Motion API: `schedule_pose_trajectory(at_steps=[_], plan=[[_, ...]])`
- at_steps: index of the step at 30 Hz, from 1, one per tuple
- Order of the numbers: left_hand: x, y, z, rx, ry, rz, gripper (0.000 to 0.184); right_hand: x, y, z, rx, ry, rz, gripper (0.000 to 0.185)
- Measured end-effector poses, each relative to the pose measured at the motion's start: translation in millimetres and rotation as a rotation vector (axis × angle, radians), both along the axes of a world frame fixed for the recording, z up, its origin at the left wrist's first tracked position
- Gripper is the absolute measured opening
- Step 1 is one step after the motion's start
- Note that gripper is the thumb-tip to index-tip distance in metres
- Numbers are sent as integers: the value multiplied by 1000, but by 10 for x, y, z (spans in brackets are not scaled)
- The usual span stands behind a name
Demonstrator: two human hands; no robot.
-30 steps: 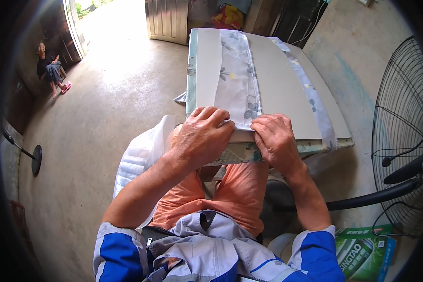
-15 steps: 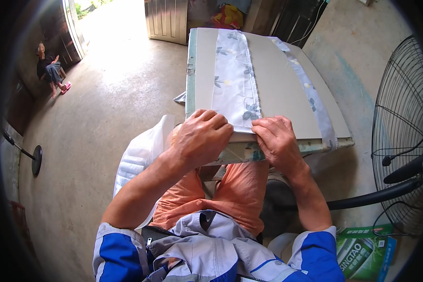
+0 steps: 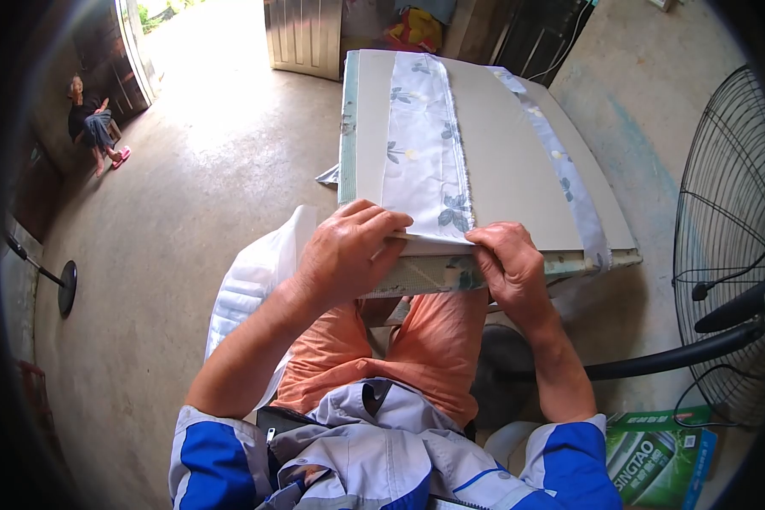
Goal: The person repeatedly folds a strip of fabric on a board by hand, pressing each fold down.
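A white cloth strip with grey-green leaves (image 3: 423, 144) lies lengthwise on the pale board (image 3: 501, 153). My left hand (image 3: 353, 251) pinches the left corner of the strip's near end, at the board's front edge. At the right corner my right hand (image 3: 510, 259) grips the same end between thumb and fingers. Between the hands the near end shows a narrow folded edge. A second, narrower patterned strip (image 3: 557, 161) lies along the board's right side, touched by neither hand.
White fabric (image 3: 255, 280) hangs left of the board. A black fan (image 3: 727, 246) stands at the right, above a green carton (image 3: 659, 455). A person (image 3: 93, 123) sits by the far-left doorway. A round black base (image 3: 67, 278) is at the left.
Both hands have come slightly nearer to me with the strip's end, the right one also a little rightward. The patterned strip lies flatter and has shifted slightly towards me.
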State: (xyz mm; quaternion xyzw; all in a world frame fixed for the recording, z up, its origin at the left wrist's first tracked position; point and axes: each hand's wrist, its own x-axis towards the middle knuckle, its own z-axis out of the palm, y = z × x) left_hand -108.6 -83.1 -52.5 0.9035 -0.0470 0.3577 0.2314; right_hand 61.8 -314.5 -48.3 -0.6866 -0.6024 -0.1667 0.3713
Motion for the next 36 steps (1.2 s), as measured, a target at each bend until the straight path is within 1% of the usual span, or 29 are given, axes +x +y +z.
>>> schedule_pose_trajectory(at_steps=[3,6,12,15,21,24,30,36], plan=[[16,40,-21,-54,-17,16,24,-1,20,-31,6,43,-73,22],[32,19,-46,-115,9,58,23,-53,88,-38,48,253,-141,26],[69,-54,-18,-144,31,162,28,-55,126,-24,-11,385,-220,33],[76,-67,-5,-141,58,194,31,-42,154,-81,11,371,-246,36],[109,-68,-45,-99,-2,257,36,-52,199,-151,26,329,-306,38],[110,-55,-42,-171,35,271,37,-82,208,-141,33,303,-317,39],[126,-34,-50,-171,65,274,39,-117,226,-147,32,239,-342,38],[129,-43,-22,-231,112,309,50,-165,253,-145,41,220,-374,37]])
